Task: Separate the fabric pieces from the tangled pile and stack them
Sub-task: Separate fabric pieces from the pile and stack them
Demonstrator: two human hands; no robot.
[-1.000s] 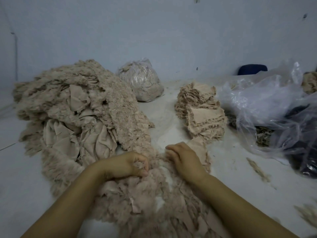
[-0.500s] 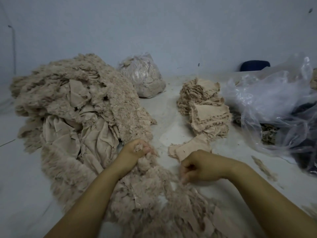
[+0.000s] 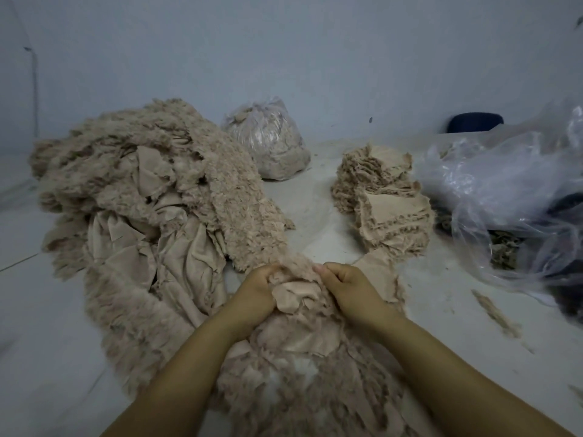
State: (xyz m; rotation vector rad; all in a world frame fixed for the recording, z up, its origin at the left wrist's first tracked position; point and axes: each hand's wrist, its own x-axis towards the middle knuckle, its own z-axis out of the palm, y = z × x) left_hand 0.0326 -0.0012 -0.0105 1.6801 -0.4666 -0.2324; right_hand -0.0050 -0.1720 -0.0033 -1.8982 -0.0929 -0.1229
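A big tangled pile [image 3: 151, 216] of beige fleecy fabric pieces spreads from the far left down to the near edge between my arms. My left hand [image 3: 257, 288] grips a fluffy piece [image 3: 296, 272] at the near end of the pile. Close beside it, my right hand [image 3: 347, 287] pinches the same clump with curled fingers. A neat stack [image 3: 388, 203] of separated beige pieces stands at the right of centre, and one loose piece [image 3: 378, 269] lies flat in front of it, just beyond my right hand.
A tied clear bag [image 3: 268, 143] full of beige scraps sits by the back wall. Crumpled clear plastic bags [image 3: 504, 197] with dark contents fill the right side. A dark blue object [image 3: 474, 122] stands behind them. Loose fibre scraps [image 3: 495, 313] lie on the white floor at right.
My right hand has moved left and forward from the floor beside the pile to meet my left hand on the clump. The loose piece stays in front of the stack.
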